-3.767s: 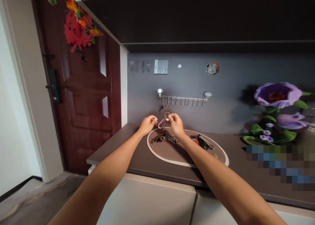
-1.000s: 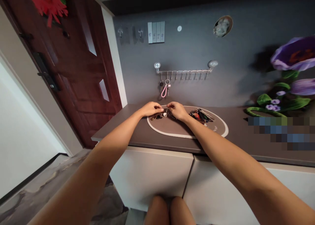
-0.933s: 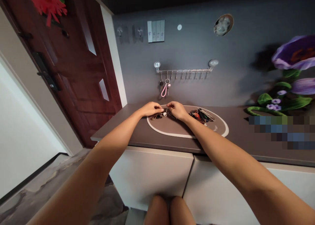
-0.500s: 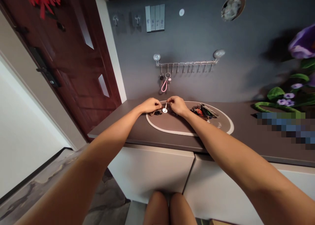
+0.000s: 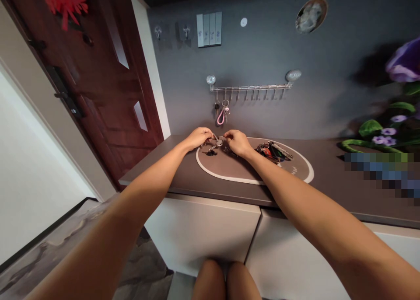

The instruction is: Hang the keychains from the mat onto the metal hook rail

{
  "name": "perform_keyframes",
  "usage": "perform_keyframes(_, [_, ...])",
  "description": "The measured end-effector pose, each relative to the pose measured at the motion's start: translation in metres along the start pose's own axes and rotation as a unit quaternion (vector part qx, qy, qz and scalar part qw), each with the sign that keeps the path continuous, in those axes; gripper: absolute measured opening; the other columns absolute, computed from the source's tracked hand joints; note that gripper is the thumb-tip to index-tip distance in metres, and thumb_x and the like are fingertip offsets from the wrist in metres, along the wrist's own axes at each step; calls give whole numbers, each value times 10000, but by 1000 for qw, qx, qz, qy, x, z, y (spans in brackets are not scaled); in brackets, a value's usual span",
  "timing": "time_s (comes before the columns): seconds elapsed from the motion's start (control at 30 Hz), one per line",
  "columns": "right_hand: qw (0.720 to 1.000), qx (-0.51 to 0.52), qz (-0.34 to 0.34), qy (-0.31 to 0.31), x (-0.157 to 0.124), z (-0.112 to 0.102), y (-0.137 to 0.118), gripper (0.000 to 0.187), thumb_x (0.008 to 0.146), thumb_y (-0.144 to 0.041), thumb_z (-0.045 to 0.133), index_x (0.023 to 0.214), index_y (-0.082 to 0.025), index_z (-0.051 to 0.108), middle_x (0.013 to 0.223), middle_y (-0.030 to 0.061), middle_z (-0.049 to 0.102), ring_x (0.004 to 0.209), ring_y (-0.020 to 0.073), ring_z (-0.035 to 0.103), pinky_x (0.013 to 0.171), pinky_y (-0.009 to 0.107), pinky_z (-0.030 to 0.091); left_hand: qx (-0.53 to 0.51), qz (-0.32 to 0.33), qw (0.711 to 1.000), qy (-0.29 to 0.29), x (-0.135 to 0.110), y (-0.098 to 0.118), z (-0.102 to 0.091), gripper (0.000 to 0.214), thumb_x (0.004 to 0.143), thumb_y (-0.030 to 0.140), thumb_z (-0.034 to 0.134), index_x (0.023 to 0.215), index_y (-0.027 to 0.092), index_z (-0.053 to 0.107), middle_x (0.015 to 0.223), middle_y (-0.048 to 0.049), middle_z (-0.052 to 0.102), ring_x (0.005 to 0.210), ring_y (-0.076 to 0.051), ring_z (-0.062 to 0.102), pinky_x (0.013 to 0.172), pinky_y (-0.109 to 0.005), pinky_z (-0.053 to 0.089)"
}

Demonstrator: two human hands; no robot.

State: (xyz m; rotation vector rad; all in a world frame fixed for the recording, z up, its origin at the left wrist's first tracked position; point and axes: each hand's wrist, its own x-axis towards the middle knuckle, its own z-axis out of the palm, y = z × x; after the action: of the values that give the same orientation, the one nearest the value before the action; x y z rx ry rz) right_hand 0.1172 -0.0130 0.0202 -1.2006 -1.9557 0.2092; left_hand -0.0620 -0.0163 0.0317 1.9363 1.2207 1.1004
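Note:
My left hand and my right hand meet over the left end of an oval brown mat on a cabinet top. Both pinch a bunch of keys on a metal ring, lifted a little off the mat, with a dark key fob hanging below. A second pile of keys with red and black parts lies on the mat to the right of my right hand. On the wall behind, a pink-looped key set hangs from a metal hook rail.
A dark red door stands to the left of the cabinet. Light switches and two small wall hooks are above the rail. Purple artificial flowers stand at the right. The white cabinet fronts are below my arms.
The pink-looped keys, held by both hands 3.8 s ago, now hang on the rail. My hands came down to the mat and have lifted another key bunch slightly off it.

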Motion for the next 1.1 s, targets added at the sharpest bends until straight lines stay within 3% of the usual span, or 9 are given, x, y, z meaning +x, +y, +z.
perform_keyframes(0.5, [998, 41, -36, 13, -4, -2, -7, 256, 750, -152, 452, 966, -170, 589, 938, 64, 627, 826, 145, 562, 819, 304, 416, -233, -49, 971, 33, -1, 13, -4, 134, 799, 219, 459, 778, 126, 554, 601, -6, 548, 491, -58, 534, 433, -139, 376])
perform_keyframes(0.63, [997, 57, -54, 23, -5, -2, -10, 269, 755, -166, 449, 990, -172, 579, 971, 64, 618, 859, 146, 559, 824, 304, 417, -301, -23, 953, 32, -2, 14, -5, 112, 807, 206, 466, 805, 126, 544, 703, -29, 585, 589, -80, 581, 600, -217, 498])
perform_keyframes(0.77, [994, 77, -66, 26, -6, -4, -14, 243, 779, -234, 445, 971, -174, 581, 960, 57, 621, 843, 143, 562, 802, 295, 425, -363, -11, 932, 19, -5, 18, -5, 80, 804, 172, 468, 786, 121, 528, 840, -56, 604, 686, -109, 608, 725, -334, 515])
perform_keyframes(1.1, [989, 96, -100, 44, -8, -5, -19, 250, 755, -353, 509, 915, -176, 584, 886, 47, 600, 738, 123, 544, 720, 270, 435, -375, -18, 927, -11, -6, 18, -3, 69, 795, 194, 506, 796, 132, 534, 875, -56, 613, 776, -124, 610, 790, -354, 497])
